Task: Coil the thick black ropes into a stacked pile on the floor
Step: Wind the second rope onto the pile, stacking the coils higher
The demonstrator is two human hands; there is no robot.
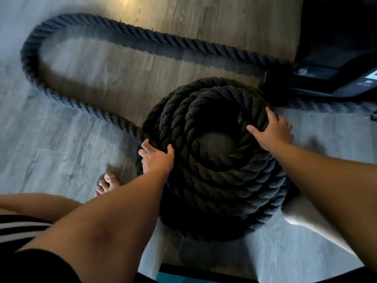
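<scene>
A thick black twisted rope is wound into a round stacked coil (220, 180) on the wooden floor, with a small gap of floor showing at its centre. A loose length of the rope (81, 27) leaves the coil's left side, loops wide to the far left and runs back right toward a dark machine. My left hand (157, 158) rests on the coil's left outer edge, thumb over the top turn and fingers down its side. My right hand (273, 131) lies on the coil's upper right rim, fingers spread over the rope.
A dark machine base (334, 64) stands at the upper right, touching the far side of the coil. Another stretch of rope (336, 106) runs right beneath it. My bare foot (108, 183) is on the floor left of the coil. Wood-plank floor (51, 144) lies all around.
</scene>
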